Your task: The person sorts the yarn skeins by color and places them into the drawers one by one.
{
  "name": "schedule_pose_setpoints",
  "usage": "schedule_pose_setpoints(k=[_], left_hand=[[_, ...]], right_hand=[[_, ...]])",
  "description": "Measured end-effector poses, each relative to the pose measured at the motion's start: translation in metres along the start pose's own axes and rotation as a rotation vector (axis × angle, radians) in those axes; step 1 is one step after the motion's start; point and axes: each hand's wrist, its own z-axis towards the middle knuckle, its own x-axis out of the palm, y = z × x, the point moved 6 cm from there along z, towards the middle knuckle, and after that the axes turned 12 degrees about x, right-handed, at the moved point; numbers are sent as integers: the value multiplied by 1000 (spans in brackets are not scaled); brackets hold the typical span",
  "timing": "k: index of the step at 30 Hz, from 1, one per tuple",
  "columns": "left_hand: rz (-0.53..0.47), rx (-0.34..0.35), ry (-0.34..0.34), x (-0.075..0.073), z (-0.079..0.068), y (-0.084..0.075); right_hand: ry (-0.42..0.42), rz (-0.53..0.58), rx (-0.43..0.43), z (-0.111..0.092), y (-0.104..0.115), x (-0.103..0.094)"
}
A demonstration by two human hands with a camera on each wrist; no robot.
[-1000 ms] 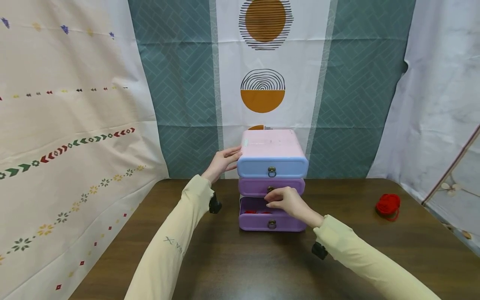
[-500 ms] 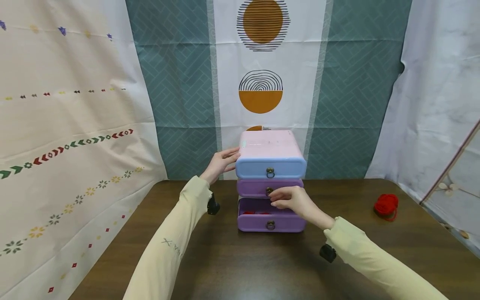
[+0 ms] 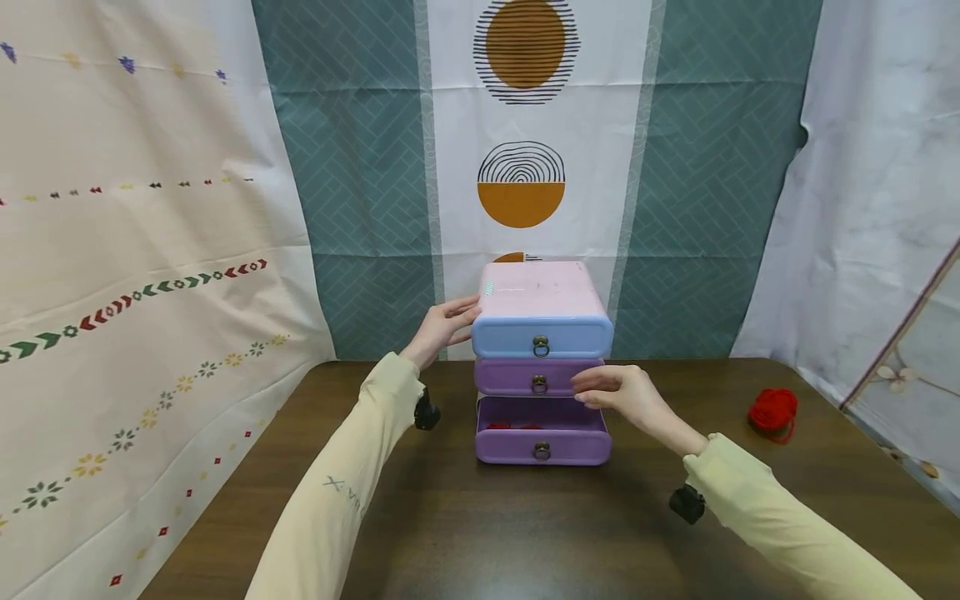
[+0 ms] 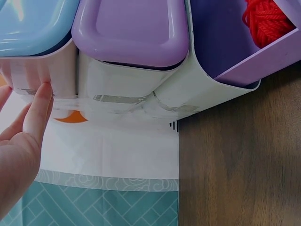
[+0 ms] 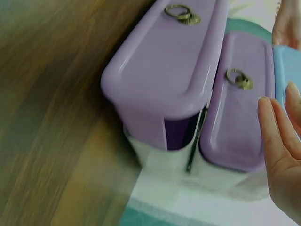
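Observation:
A three-tier drawer cabinet has a pink top, a blue top drawer and a purple middle drawer. Its purple bottom drawer is pulled partway out, with red yarn inside. My left hand rests its straight fingers against the left side of the top tier. In front of the right end of the middle drawer, my right hand hovers with relaxed fingers and nothing between them. Fingertips of that hand appear beside the middle drawer in the right wrist view.
A red yarn ball lies at the right of the brown wooden table. Patterned curtains hang behind the table and along both sides. Brass ring pulls stick out from the drawer fronts.
My right hand has moved right, from above the open bottom drawer to the cabinet's right end. My left hand has stayed against the cabinet's side.

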Motion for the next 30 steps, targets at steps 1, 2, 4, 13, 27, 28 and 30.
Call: schedule_pose_setpoints(k=[1,2,4,13,27,28,30], left_hand=[[2,1,-1,0,0,0],[4,2,-5,-1,0,1],[16,3,-12,-1,0,2],[23,17,-35,-6,5,13],[21,8,-35,-5,6,15],[24,9,-36,-5,6,14],[26,8,-38,-4,6,14]], right_hand=[[-5,3,-5,-1,-1,-4],[-13,2,-9,-2,-3,-8],[-31,-6,-14,-2,-8,-18],[-184,-126,-4,-7,-42,-73],[-474,-394,166,-37,-84,-150],[-493,-402,169,-38,-86,-155],[-530,-417,189,-41,-91,-163]])
